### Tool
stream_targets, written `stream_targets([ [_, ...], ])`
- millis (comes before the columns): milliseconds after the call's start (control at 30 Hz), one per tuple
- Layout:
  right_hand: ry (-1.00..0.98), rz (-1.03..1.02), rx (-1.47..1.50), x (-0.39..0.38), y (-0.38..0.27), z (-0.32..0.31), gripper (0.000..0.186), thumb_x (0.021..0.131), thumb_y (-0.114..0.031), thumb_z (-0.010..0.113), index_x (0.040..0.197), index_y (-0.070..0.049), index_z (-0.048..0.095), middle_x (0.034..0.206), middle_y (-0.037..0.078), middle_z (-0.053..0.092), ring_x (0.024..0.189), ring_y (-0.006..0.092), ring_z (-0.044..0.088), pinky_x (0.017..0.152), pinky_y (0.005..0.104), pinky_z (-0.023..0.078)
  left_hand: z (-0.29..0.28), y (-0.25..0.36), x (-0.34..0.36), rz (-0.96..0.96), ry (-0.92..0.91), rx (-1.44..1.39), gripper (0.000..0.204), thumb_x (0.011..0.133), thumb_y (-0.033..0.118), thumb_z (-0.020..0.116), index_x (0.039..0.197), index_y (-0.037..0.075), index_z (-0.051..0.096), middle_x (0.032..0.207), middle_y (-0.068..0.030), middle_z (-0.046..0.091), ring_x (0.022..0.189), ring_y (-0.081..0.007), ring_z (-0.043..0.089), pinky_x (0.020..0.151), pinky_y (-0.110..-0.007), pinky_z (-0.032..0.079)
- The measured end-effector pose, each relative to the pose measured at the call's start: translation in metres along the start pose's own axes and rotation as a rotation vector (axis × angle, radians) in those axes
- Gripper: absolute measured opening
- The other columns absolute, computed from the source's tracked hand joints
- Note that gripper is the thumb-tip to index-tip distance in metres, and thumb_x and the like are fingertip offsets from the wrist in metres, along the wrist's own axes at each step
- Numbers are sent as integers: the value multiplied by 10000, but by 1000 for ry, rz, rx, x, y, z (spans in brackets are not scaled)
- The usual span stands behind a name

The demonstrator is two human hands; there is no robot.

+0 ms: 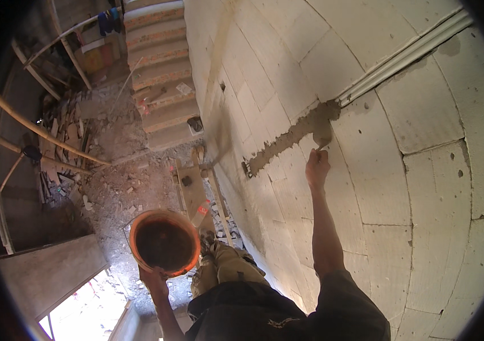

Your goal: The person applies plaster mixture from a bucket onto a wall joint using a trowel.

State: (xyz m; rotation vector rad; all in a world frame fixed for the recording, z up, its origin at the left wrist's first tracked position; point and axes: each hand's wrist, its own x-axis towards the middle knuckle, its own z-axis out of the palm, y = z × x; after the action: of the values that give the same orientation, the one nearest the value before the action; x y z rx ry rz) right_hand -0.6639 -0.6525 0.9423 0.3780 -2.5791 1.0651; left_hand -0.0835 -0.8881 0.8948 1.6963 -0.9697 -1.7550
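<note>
My left hand (154, 281) grips the rim of an orange bucket (196, 241), holding it out at my left side. Dark grey mortar (165, 244) shows inside. Over at the block wall (367, 170), my right hand (317, 167) is closed round the handle of a small trowel (323, 135). Its blade lies against the wall, at the lower edge of a slanting strip of wet mortar (287, 139). From the strip's upper right end, white pipes (404, 59) run on in a groove. A small dark fitting (246, 169) sits at its lower left end.
Below me are a narrow plank (193, 190) and a wooden rail (219, 199). Brick stairs (159, 74) rise along the wall. Rubble (131, 184) and scrap wood (63, 148) litter the floor; wooden poles (43, 133) stand at left, above a bright opening (88, 310).
</note>
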Motion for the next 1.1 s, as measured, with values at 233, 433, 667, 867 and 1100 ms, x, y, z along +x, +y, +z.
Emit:
stream_targets([
  [233, -58, 30, -223, -6, -3, -36, 239, 1046, -222, 640, 1065, 15, 611, 1024, 282, 745, 987, 450, 750, 799, 515, 587, 10, 3, -2, 44, -50, -123, 620, 775, -120, 566, 1373, 42, 542, 1004, -63, 635, 709, -130, 627, 557, -263, 523],
  [433, -25, -99, -445, -24, -18, -80, 233, 1046, -227, 641, 1020, 4, 626, 938, 238, 744, 897, 456, 737, 760, 516, 574, 23, 11, -7, 11, -11, -108, 651, 763, -123, 561, 1390, 50, 529, 937, -59, 625, 601, -117, 578, 473, -247, 467],
  [667, -109, -101, -478, -10, -43, -62, 229, 1057, -232, 607, 1153, -25, 587, 1020, 209, 726, 918, 433, 727, 748, 537, 573, 33, 5, -5, -14, -27, -143, 687, 748, -132, 564, 1408, 54, 521, 958, -59, 622, 602, -116, 566, 478, -248, 458],
  [867, -51, -19, -394, 36, -72, -67, 246, 1027, -251, 652, 1081, -10, 640, 949, 238, 753, 902, 466, 743, 759, 550, 583, 39, 1, -3, -15, -23, -184, 690, 747, -134, 563, 1411, 49, 521, 966, -58, 620, 584, -119, 554, 473, -251, 443],
  [1100, 30, 56, -258, 44, -98, -93, 244, 999, -261, 687, 994, -19, 658, 925, 239, 756, 904, 473, 734, 789, 540, 555, 42, 2, -4, 3, -53, -103, 684, 743, -132, 563, 1403, 45, 530, 914, -45, 615, 569, -108, 546, 473, -247, 445],
])
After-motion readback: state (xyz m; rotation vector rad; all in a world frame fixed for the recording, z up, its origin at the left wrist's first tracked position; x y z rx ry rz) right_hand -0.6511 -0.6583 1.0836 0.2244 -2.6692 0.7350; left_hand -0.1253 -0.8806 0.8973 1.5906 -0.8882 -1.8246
